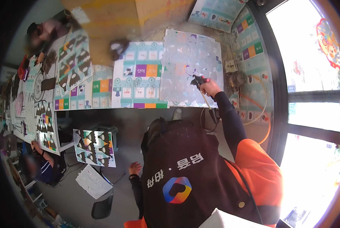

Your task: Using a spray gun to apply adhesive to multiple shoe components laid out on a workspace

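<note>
My right hand (pixel 211 88) is wrapped round the handle of a black spray gun (pixel 197 81) with a pale hose below it. The gun is above a greyish layer of overlapping, see-through cut shapes (pixel 185 49) on the table. Under that layer lie printed cardboard sheets (pixel 139 102) with coloured blocks and teal wheel pictures. My left hand (pixel 135 168) hangs beside my black apron (pixel 170 152), away from the table. Its fingers are apart and hold nothing; a dark band circles the wrist.
A stool bearing a sheet of black shapes (pixel 94 147) stands at the left, with a white sheet (pixel 94 181) near it. Two people (pixel 52 28) (pixel 44 167) work at the left tables. An orange hose (pixel 268 131) runs by the right window. Cardboard (pixel 158 15) stands behind the table.
</note>
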Available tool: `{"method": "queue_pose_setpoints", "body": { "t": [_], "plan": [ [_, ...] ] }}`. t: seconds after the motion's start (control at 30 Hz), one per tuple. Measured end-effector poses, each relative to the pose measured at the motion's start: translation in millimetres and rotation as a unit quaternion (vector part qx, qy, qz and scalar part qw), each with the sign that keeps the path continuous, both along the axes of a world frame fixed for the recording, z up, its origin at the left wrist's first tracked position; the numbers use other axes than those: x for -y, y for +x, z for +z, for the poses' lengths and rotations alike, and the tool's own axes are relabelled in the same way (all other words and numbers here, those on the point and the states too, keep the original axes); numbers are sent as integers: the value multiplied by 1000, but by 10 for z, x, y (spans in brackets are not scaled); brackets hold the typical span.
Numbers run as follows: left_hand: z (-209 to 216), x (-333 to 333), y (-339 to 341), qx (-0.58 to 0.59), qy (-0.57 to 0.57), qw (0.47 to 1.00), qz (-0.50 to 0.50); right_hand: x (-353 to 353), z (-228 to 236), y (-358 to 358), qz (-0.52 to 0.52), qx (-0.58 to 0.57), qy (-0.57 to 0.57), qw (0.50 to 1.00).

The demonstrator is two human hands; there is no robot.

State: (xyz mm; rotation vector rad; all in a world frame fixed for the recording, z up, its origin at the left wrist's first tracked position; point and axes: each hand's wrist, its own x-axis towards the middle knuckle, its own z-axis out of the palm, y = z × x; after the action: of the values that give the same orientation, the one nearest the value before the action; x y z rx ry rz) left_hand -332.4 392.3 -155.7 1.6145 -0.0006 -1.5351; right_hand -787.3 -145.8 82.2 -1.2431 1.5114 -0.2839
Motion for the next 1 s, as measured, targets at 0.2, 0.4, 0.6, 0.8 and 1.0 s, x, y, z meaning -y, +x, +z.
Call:
{"method": "queue_pose_setpoints", "body": {
  "t": [0.2, 0.4, 0.6, 0.8, 1.0],
  "plan": [
    [-221, -222, 20, 132, -15, 971, -198, -105, -103, 44, 51, -19, -106, 993],
    [-230, 60, 169, 294, -148, 888, -321, -96, 46, 206, -1, -15, -100, 995],
    [13, 293, 80, -138, -34, 983, 113, 84, 64, 516, 23, -12, -104, 994],
    [78, 247, 12, -124, -48, 986, 100, 214, 2, 579, 108, -86, -101, 985],
    [114, 156, -58, -12, 61, 998, 26, 430, -263, 556, 143, -98, -167, 971]
  ]
}}
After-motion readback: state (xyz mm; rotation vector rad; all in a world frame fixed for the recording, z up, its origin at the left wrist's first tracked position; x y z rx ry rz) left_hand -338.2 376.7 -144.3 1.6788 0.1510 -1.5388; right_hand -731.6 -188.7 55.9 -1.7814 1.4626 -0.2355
